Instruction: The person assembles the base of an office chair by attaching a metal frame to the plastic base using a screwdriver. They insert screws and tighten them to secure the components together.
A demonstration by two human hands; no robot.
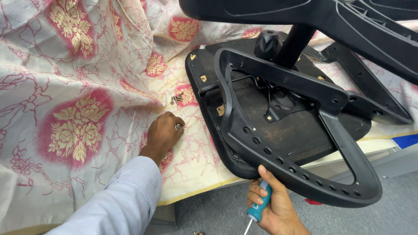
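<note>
Pale grey-blue long sleeve (pixel 124 198) on the left arm, both hands bare

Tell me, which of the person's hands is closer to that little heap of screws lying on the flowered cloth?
Left. The left hand rests on the cloth just below the heap of screws. The right hand is far off, at the chair's edge, holding a screwdriver.

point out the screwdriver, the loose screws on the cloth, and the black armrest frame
screwdriver (pixel 260 205): head view, on its teal handle.
loose screws (pixel 177 98): head view, middle of the pile.
black armrest frame (pixel 278 166): head view, on its holed lower bar.
</note>
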